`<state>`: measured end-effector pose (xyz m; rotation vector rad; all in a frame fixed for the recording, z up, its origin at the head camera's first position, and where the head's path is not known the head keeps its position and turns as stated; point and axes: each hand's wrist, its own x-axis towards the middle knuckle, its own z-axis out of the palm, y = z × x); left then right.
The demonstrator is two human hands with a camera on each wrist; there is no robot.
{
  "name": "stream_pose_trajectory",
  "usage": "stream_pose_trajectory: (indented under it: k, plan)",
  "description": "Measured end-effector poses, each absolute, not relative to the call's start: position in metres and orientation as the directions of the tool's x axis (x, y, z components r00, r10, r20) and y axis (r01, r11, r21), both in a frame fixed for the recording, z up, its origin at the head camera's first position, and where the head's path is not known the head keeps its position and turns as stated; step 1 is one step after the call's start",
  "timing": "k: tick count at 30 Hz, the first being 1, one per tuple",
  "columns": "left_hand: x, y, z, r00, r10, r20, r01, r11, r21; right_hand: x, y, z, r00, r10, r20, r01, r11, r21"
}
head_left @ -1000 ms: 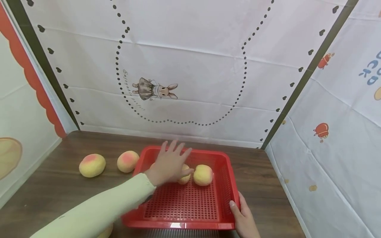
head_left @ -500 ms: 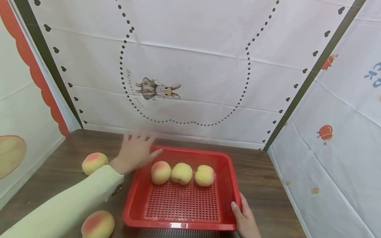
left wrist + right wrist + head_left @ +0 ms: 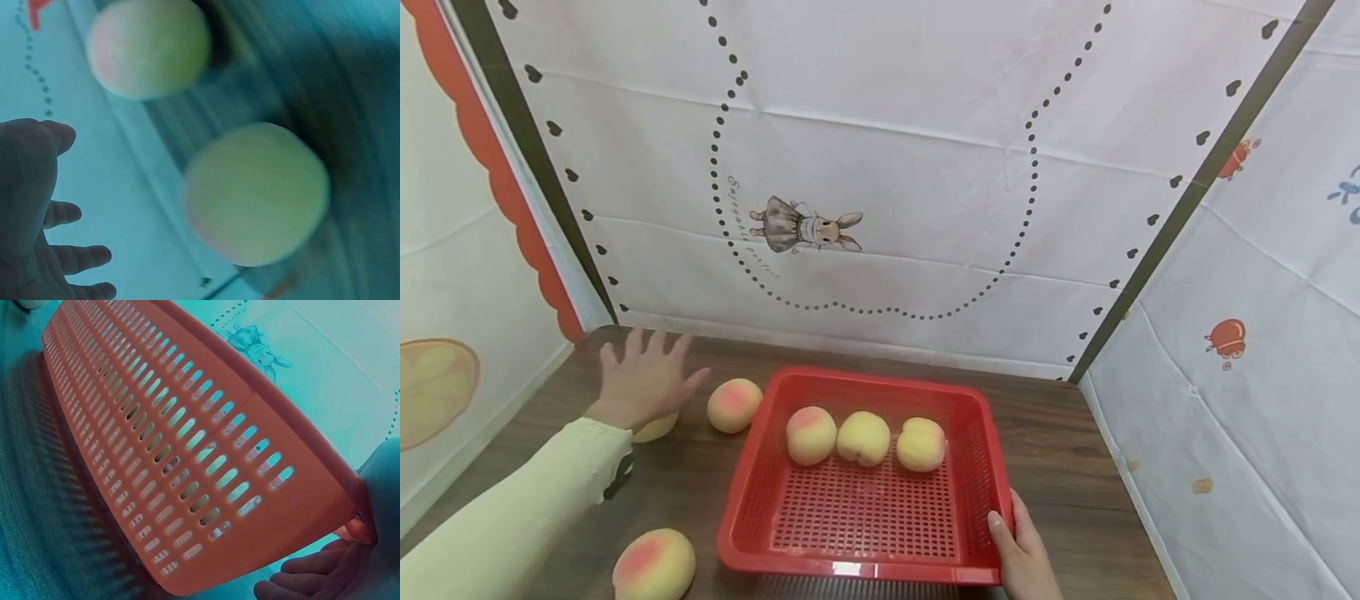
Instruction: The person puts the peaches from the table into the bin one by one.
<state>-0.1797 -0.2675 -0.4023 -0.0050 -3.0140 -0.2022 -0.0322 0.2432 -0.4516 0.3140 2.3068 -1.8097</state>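
Note:
My left hand [image 3: 643, 383], fingers spread and straight, hovers over a yellow-pink peach [image 3: 657, 427] at the far left, partly covering it. In the left wrist view, two peaches [image 3: 256, 194] lie apart from the spread fingers [image 3: 81, 257]. A second loose peach [image 3: 734, 405] sits just left of the red plastic basket [image 3: 865, 571]; a third peach [image 3: 655, 567] lies nearer the front. Inside the basket stand three peaches in a row along its back. My right hand [image 3: 1028, 554] grips the basket's right rim near the front corner, thumb on top, fingers [image 3: 312, 565] below.
The brown wooden table [image 3: 1075, 467] extends on both sides of the basket. White printed cloth walls [image 3: 880, 208] stand at the back, left and right. Something ribbed shows under the basket's front edge.
My left hand has moved left from over the basket, across the loose peach beside it, to the far-left peach. The three peaches in the basket are uncovered. The right hand stays on the rim.

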Motion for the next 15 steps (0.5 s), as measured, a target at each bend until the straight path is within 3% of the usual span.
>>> stream_pose_trajectory:
  k: [15]
  plan:
    - [-0.174, -0.307, -0.450, -0.989, -0.105, -0.101, -0.126, 0.963, 0.239, -0.034, 0.243, -0.453, -0.956, 0.058, -0.288, 0.293, 0.220, -0.930]
